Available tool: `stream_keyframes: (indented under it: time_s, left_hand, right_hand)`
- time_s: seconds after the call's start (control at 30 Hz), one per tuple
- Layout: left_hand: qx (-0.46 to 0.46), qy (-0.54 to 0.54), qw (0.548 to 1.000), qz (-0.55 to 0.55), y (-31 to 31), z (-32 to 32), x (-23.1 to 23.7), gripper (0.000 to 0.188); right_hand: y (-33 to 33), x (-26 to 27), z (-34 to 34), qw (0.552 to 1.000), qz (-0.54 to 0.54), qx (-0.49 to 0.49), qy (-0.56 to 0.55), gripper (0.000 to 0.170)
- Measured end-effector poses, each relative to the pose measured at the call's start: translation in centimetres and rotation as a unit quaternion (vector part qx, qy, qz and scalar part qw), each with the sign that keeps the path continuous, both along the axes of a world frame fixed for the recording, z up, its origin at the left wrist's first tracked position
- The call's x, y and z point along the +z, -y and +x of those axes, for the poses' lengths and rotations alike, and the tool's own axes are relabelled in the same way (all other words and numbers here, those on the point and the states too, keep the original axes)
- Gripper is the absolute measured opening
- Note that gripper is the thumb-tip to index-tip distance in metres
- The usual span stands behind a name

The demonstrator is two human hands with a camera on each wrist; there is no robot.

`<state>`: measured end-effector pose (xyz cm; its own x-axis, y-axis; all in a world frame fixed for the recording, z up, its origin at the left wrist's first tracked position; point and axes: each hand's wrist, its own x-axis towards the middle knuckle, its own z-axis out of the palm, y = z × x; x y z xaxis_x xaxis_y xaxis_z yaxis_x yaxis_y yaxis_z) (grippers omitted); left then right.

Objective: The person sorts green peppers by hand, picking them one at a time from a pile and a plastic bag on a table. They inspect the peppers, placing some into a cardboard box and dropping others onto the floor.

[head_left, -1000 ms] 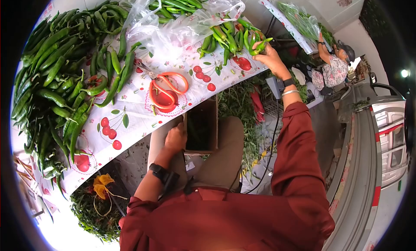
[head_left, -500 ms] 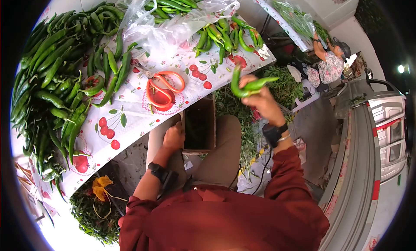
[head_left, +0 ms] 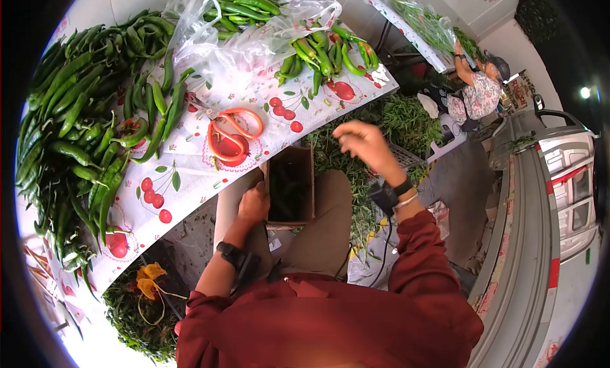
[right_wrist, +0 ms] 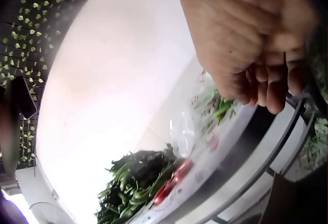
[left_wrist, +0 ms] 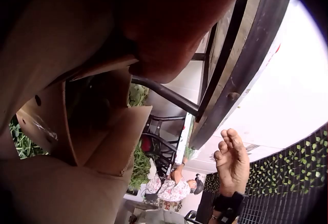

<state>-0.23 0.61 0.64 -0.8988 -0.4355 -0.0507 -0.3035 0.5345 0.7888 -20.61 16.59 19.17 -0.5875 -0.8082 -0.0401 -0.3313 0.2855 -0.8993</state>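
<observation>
Dimly, the box (head_left: 311, 185) shows greenish contents (head_left: 287, 196).

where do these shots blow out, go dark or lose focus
Head view: fisheye curve with black corners, white glare at lower left, red shirt smeared; left wrist view: blown-out white at upper right, inside of the cardboard box in deep shadow; right wrist view: washed-out white centre, green peppers and orange-red scissors soft.

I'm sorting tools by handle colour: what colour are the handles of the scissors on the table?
The scissors' handles are orange-red, clearest in the head view.
</observation>
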Motion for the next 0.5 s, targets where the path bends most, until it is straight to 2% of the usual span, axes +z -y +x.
stream_keyframes:
  time_s: [0.07, 0.17, 0.3, 0.33, 0.4, 0.43, 0.5]
  left_hand:
    - [0.007, 0.009, 1.000, 0.004, 0.0, -0.1, 0.1, 0.029]
    - [0.009, 0.003, 1.000, 0.004, 0.0, 0.0, -0.4, 0.027]
    - [0.009, -0.011, 1.000, -0.011, 0.0, -0.1, -0.3, 0.023]
    - [0.010, -0.011, 1.000, -0.013, 0.0, -0.1, -0.4, 0.023]
    - [0.012, -0.001, 1.000, -0.008, 0.2, 0.0, -0.4, 0.022]
    - [0.015, -0.002, 1.000, -0.009, 0.3, 0.0, -0.3, 0.022]
    - [0.014, 0.003, 1.000, 0.010, 0.5, 0.2, 0.0, 0.023]
  right_hand:
    - [0.0, 0.9, -2.9, 0.995, -0.060, -0.066, -0.037, 0.016]
    - [0.0, 1.3, -8.7, 0.975, -0.092, -0.180, -0.094, 0.017]
    - [0.5, 0.3, -17.9, 0.927, -0.073, -0.268, -0.254, 0.031]
    - [0.7, 0.0, -19.8, 0.927, -0.074, -0.267, -0.253, 0.031]
    - [1.6, 0.1, -22.0, 0.888, 0.011, -0.291, -0.357, 0.049]
    - [2.2, 0.3, -22.4, 0.888, 0.008, -0.288, -0.357, 0.049]
    - [3.4, 0.6, -23.3, 0.846, 0.109, -0.283, -0.439, 0.065]
